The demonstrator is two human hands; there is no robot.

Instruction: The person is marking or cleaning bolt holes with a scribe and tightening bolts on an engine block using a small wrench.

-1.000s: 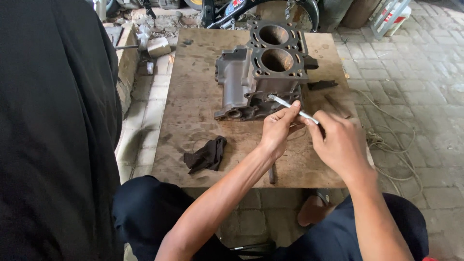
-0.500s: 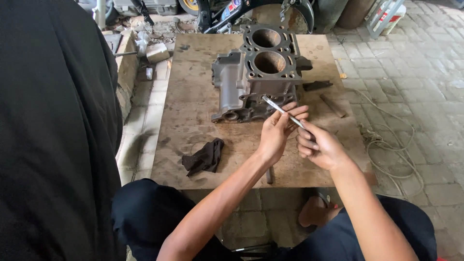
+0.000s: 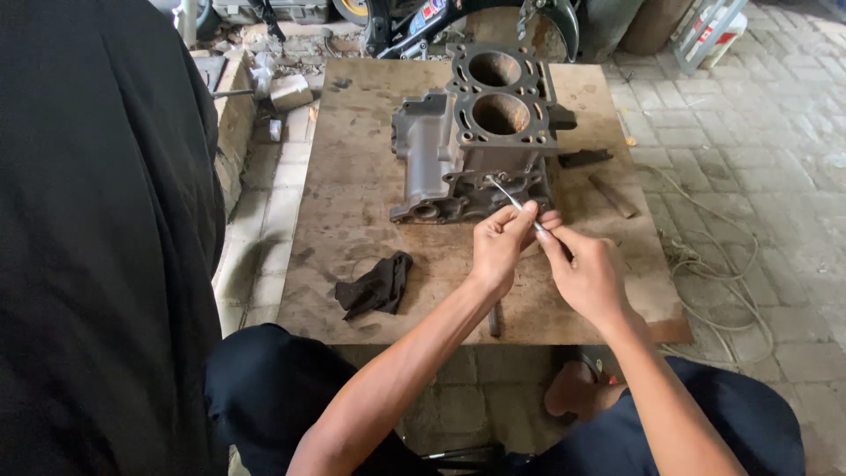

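A grey two-cylinder engine block (image 3: 480, 141) stands on a worn wooden board (image 3: 370, 203). Both my hands hold one thin metal tool (image 3: 507, 196). My left hand (image 3: 500, 247) pinches its shaft near the middle, and my right hand (image 3: 586, 275) grips its rear end. The tool's tip touches the near lower face of the block. A crumpled dark rag (image 3: 377, 286) lies on the board left of my left forearm.
A person in black clothing (image 3: 97, 229) fills the left side. A small dark bar (image 3: 611, 196) lies on the board to the right of the block. Loose cord (image 3: 714, 264) sits on the paved floor at right. Motorcycle parts and clutter stand behind the board.
Both hands have moved slightly left and nearer the block with the tool, and its tip now meets the block's lower face. The camera view shifted a little.
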